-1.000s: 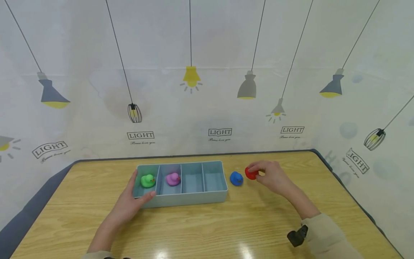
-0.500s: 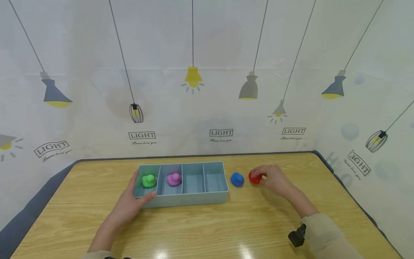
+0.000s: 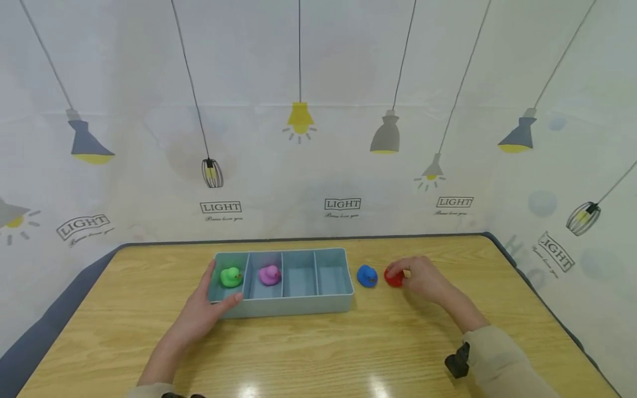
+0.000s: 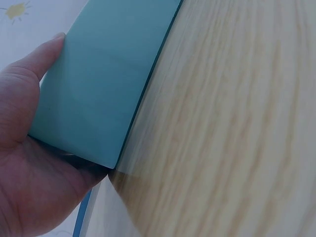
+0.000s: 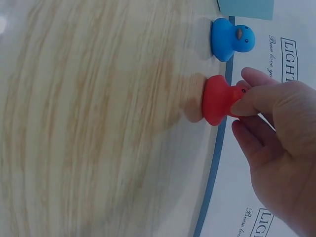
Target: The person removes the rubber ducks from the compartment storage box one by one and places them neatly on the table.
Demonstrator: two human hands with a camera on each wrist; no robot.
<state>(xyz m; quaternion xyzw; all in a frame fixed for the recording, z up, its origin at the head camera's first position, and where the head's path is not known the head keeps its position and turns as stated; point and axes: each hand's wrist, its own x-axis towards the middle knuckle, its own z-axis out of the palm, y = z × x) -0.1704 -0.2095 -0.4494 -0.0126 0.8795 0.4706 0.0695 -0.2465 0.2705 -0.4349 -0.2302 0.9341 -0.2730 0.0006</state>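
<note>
In the head view, a light blue box with a row of compartments stands on the table. My left hand grips its left end, thumb over the front rim and fingers along the end wall. The left wrist view shows the thumb on the rim of the box wall. Inside the leftmost compartment sits a green rubber duck; a purple rubber duck is in the one beside it. To the right of the box, my right hand pinches a red rubber duck by its head, its base at the tabletop.
A blue rubber duck stands between the box and the red one. The wooden table ends at a dark back edge, against a white backdrop printed with lamps.
My right hand has brought the red duck a little nearer to me and slightly right, away from the blue duck. My left hand stays on the box; the head view shifts slightly.
</note>
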